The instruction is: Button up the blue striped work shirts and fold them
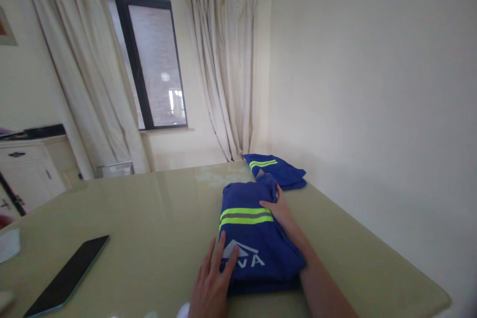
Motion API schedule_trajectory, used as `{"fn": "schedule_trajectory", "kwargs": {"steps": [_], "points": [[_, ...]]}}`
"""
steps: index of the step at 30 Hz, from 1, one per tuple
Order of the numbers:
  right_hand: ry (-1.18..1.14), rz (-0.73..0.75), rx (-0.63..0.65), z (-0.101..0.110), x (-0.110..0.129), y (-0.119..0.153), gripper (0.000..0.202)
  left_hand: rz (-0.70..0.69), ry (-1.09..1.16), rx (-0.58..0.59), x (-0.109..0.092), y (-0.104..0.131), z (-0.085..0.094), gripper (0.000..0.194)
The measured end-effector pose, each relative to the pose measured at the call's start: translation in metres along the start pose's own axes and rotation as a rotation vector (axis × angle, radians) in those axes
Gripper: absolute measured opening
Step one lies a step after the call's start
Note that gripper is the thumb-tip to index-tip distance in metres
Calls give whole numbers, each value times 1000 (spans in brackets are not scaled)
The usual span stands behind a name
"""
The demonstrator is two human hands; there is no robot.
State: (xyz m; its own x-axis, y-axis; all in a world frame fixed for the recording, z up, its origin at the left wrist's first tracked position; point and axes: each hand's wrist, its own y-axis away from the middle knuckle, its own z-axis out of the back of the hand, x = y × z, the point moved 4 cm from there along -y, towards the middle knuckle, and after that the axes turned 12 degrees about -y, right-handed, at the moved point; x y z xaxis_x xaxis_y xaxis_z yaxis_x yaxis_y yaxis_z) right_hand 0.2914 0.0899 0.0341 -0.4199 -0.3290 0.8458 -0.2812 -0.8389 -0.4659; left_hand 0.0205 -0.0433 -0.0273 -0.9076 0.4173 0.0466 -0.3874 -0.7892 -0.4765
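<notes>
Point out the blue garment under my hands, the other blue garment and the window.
Nearer blue garment point(258, 232), head view: cloth just above its logo.
Farther blue garment point(285, 172), head view: plain blue cloth.
Window point(157, 64), head view: middle of the right pane.

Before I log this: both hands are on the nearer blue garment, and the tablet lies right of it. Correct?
Wrong side: the head view shows the tablet left of the garment. The left hand and right hand are on it.

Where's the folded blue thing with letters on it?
In the head view, the lettered blue garment lies on the table, low and right of centre, between the left hand and right hand, in front of another blue garment.
</notes>
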Motion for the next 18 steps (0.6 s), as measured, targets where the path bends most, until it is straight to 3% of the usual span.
{"fn": "schedule_trajectory", "kwargs": {"steps": [4,7,9,11,13,16,18], "points": [[14,-76,-122,20,4,-5,69,-253,-17,-70,-4,-4,6,98],[9,62,-245,47,45,-1,55,-335,10,-77,-5,-5,-1,94],[33,174,-180,54,84,11,48,-332,22,-97,-9,-4,-9,93],[96,202,46,41,117,31,43,-354,55,-123,-17,-1,-17,89],[247,168,271,14,133,57,46,-425,133,-129,-30,2,-21,79],[558,17,495,-38,119,94,60,-580,328,-96,-48,5,-9,45],[725,13,547,-66,103,111,67,-572,431,-106,-48,-1,9,26]]}}
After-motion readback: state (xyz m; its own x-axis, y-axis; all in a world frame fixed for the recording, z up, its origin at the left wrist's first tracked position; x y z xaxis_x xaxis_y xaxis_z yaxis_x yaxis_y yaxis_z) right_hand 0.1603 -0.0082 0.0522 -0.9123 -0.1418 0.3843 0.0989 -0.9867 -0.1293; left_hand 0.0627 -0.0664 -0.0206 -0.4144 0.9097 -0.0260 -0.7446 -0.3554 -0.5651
